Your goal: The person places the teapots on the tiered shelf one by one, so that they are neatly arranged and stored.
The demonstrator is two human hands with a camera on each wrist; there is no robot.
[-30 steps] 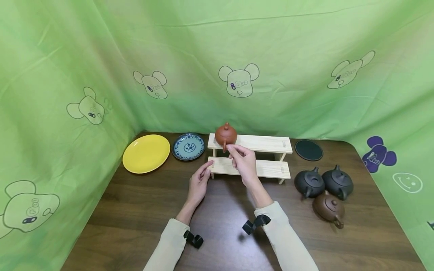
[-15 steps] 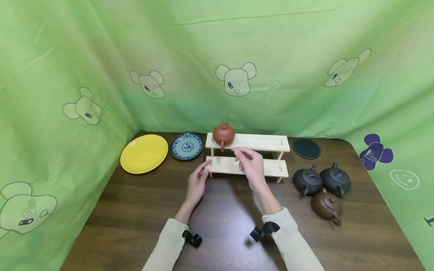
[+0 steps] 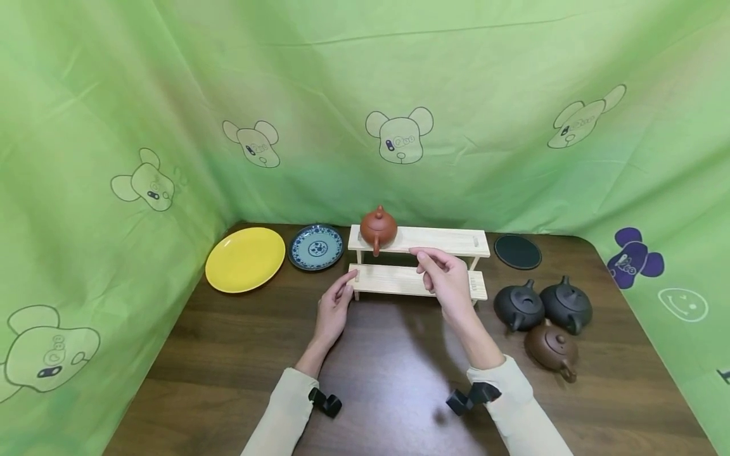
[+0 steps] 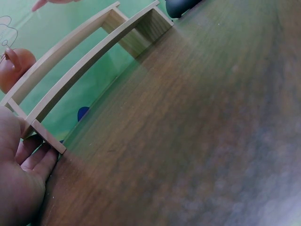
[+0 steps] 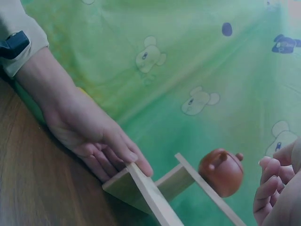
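A reddish-brown clay teapot (image 3: pixel 378 228) sits on the left end of the upper wooden shelf (image 3: pixel 439 240), its handle toward me. My left hand (image 3: pixel 333 311) grips the left end of the lower wooden shelf (image 3: pixel 390 279); in the right wrist view its thumb and index finger lie at the board's edge, other fingers by the leg. To the right of the teapot, my right hand (image 3: pixel 449 284) hovers over the lower shelf, fingers loosely bent and holding nothing. The left wrist view shows the left palm (image 4: pixel 16 183) beside the shelf's leg.
Two black teapots (image 3: pixel 519 307) and a dark brown teapot (image 3: pixel 552 348) stand close together at right. Behind them lies a dark round mat (image 3: pixel 518 252). Left of the shelves are a blue patterned plate (image 3: pixel 316 247) and a yellow plate (image 3: pixel 245 260). Green cloth hangs behind.
My right hand has let go of the teapot's handle and moved right, away from it. The teapot stays on the upper shelf. My left hand keeps its place.
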